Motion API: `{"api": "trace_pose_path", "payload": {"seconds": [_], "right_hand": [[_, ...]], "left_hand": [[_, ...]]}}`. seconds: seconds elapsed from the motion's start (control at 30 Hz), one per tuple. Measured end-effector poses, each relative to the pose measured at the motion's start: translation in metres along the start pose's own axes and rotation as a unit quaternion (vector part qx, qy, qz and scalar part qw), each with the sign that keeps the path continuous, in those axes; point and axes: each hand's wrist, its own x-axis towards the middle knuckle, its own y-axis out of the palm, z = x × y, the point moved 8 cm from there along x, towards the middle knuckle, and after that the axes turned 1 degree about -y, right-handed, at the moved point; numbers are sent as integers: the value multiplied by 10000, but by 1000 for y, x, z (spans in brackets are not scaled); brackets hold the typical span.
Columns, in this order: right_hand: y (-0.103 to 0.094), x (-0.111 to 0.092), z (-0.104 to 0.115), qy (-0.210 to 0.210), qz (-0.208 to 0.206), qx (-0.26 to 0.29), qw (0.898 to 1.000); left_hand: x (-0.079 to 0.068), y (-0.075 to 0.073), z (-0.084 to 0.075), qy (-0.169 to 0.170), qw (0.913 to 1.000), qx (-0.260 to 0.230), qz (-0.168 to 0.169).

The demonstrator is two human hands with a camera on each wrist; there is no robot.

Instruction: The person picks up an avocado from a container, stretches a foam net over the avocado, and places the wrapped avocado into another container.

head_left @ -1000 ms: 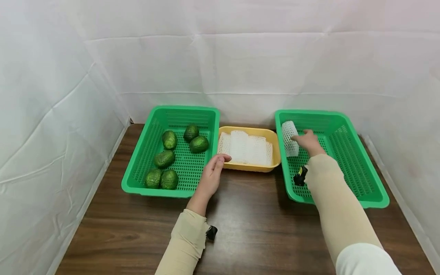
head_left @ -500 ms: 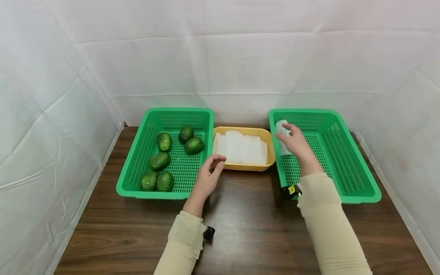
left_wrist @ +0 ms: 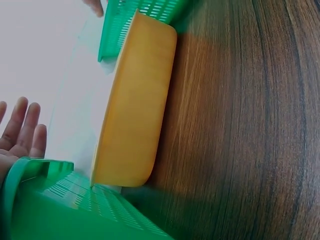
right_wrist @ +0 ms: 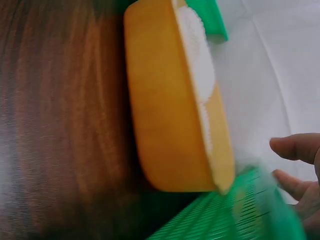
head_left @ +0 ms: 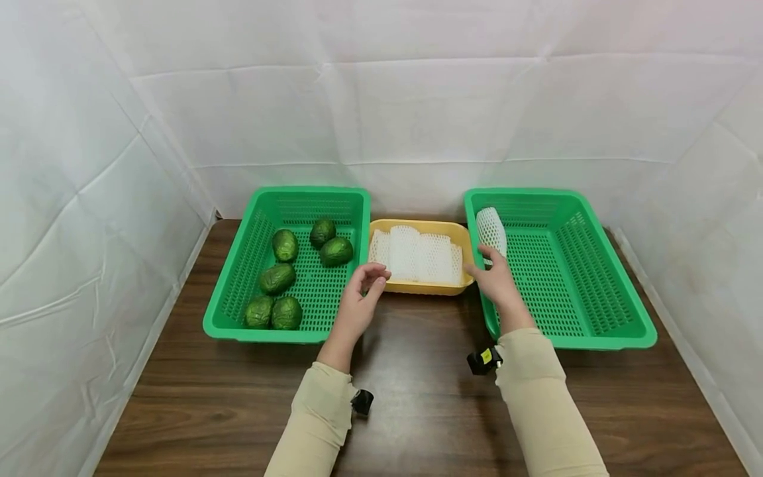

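My left hand (head_left: 359, 301) hovers by the right front corner of the left green basket (head_left: 262, 335), its fingers loosely bent with nothing held. Several dark green avocados (head_left: 277, 279) lie in that basket. Between the baskets sits a yellow tray (head_left: 466, 236) with white foam net sleeves (head_left: 420, 254) in it. Over the left rim of the right green basket (head_left: 596, 341) is my right hand (head_left: 498, 281), thumb and fingers apart, holding nothing. A white foam net bundle (head_left: 492, 230) lies along that basket's left wall; its contents are hidden. The right wrist view shows the spread right fingers (right_wrist: 292, 147).
Dark wooden tabletop (head_left: 417, 384) stretches in front of the containers. White cloth walls (head_left: 429, 112) enclose the back and both sides. A small black camera (head_left: 484, 361) is strapped at the right wrist, another black camera (head_left: 361, 402) at the left.
My right hand has let go of the white net bundle in the right basket and drawn left and nearer, toward the yellow tray. The left hand has barely moved.
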Motion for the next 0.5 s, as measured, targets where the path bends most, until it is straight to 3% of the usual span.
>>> {"api": "trace_pose_path", "payload": {"seconds": [0.2,0.4,0.5], "right_hand": [[-3,5,-15,-146,-378,250,9989],[-2,7,-19,-187,-495,312,9981],[-2,7,-20,-175,-523,318,9980]], "left_hand": [[0,0,2,-74,9998,-166,-83],[5,-6,18,204,9979,-516,-331],[8,-10,11,106,9981,-575,-169]]}}
